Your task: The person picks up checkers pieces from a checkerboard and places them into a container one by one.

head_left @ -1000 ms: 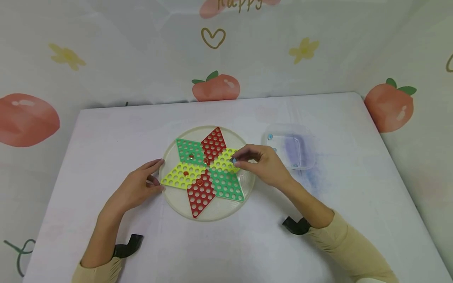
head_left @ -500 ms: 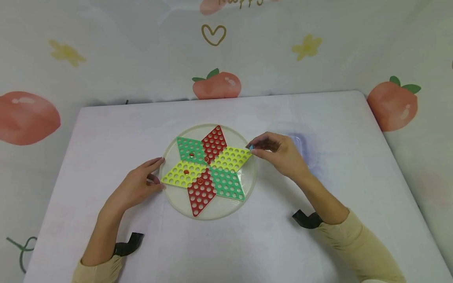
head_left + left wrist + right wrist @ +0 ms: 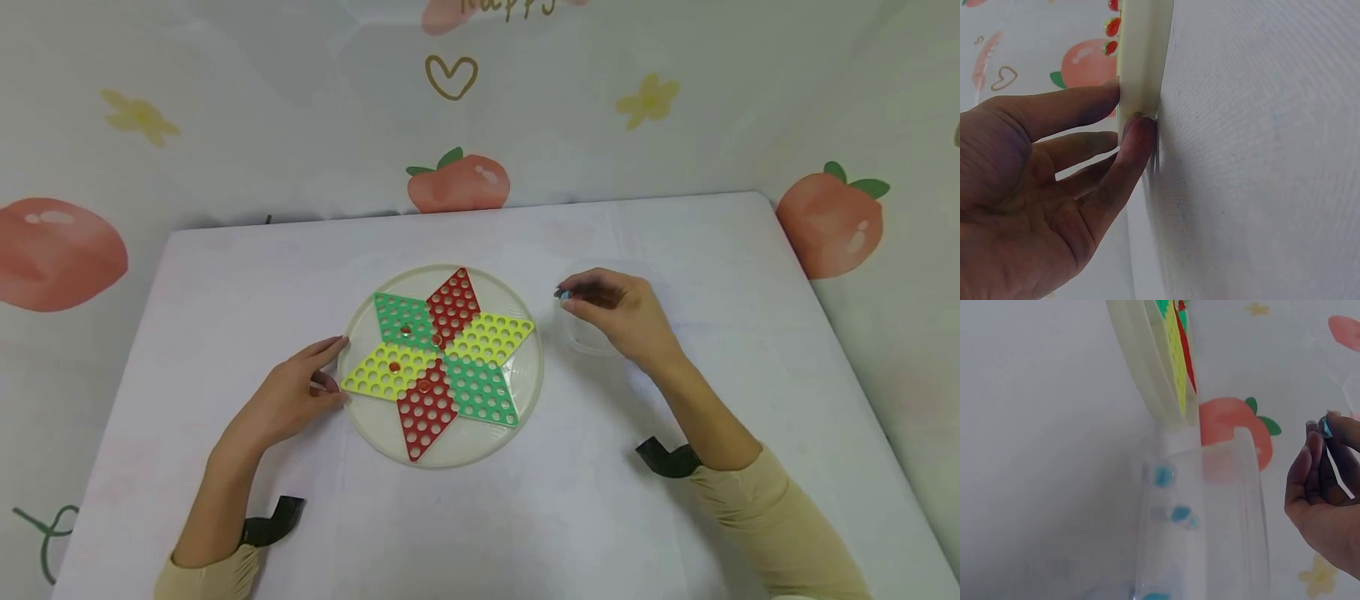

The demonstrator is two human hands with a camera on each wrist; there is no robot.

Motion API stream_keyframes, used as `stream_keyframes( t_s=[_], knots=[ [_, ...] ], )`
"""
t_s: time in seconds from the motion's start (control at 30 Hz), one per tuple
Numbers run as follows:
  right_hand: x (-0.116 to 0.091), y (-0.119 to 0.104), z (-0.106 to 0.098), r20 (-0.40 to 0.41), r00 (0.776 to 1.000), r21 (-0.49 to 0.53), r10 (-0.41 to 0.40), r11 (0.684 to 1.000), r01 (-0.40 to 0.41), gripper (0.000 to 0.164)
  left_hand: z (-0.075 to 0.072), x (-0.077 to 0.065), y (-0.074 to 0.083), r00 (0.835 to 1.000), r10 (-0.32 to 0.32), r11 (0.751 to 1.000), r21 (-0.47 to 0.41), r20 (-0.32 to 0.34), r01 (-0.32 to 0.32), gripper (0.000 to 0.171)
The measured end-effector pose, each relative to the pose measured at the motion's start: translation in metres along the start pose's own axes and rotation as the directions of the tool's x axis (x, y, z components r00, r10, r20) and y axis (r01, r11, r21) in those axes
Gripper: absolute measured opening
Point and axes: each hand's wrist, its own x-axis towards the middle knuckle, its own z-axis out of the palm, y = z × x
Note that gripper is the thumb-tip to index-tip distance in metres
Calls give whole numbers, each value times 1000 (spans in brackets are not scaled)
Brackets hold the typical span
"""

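left hand [image 3: 288,396], loosely spread, touches board [image 3: 474,442]; right hand [image 3: 626,317] pinches blue marble [image 3: 565,295]; cropped "happy" [image 3: 508,6] above.

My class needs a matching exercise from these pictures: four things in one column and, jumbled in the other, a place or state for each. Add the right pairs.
Column one
1. Left hand
2. Right hand
3. Clear container
4. Red marbles

Column two
A. Pinches one small blue marble
B. On the star-patterned board
C. Touches the board's rim
D. Has blue marbles inside

Pairs: 1-C, 2-A, 3-D, 4-B
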Motion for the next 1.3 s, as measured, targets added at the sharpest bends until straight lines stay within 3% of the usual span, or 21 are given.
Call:
stream_keyframes(
  t_s=[0.57,0.93,1.3],
  knots=[
    [5,15,-24,-63,989,-127,135,982,-142,30,0,1,0,1000,13,1000,1,-7,-13,76],
    [13,25,-30,-91,958,-279,273,916,-288,26,0,1,-1,1000,5,1000,4,-3,-5,76],
    [24,35,-27,-79,947,-338,311,885,-319,27,0,0,1,1000,-15,1000,-17,6,15,78]
  ],
)
